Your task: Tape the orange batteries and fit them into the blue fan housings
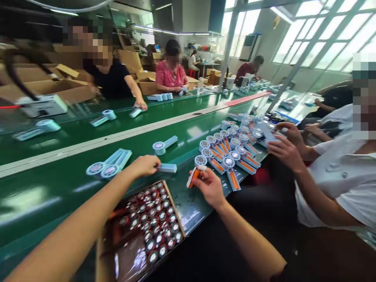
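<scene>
My left hand reaches over the belt's near edge, fingers closed round one end of a light blue handheld fan. Only its handle shows; the rest is hidden by the hand. In front of me my right hand pinches a small orange-and-white piece between thumb and fingers. A cardboard box below my left hand holds rows of small round metal parts with red wires. Two fans lie side by side left of that hand, and another fan lies just beyond it.
Many fans with orange strips in their handles cover the table on the right. There a co-worker's hands hold a light blue piece. A green conveyor belt runs across. Opposite, a co-worker's hand touches a fan.
</scene>
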`<action>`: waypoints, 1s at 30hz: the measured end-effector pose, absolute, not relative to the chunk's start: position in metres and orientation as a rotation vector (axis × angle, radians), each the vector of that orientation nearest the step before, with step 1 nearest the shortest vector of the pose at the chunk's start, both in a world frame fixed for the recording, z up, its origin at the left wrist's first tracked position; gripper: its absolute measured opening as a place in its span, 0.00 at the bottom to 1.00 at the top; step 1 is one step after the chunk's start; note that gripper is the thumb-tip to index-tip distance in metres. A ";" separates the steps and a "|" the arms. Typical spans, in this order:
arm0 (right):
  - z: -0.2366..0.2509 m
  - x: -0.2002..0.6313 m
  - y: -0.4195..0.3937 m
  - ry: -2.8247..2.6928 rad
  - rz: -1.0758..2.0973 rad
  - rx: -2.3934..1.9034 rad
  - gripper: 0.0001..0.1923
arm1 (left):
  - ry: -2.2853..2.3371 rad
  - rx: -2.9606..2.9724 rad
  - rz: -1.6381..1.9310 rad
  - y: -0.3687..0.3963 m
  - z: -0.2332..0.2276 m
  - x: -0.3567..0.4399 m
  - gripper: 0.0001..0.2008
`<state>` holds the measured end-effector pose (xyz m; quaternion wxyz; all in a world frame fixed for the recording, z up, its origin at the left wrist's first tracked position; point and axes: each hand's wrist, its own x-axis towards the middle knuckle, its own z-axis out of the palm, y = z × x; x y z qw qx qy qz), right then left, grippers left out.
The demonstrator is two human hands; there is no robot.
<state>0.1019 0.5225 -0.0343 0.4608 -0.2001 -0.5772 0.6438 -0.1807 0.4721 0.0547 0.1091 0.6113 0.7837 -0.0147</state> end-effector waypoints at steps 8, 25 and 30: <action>0.003 0.024 0.566 -2.271 0.950 -0.479 0.18 | 2.405 1.646 0.062 0.447 0.063 -0.188 0.19; 0.033 -0.002 0.559 -3.011 0.245 -0.528 0.14 | 2.463 1.639 0.113 0.476 0.044 -0.171 0.12; 0.019 0.016 0.554 -2.955 0.240 -0.562 0.16 | 2.488 1.614 0.132 0.472 0.033 -0.167 0.12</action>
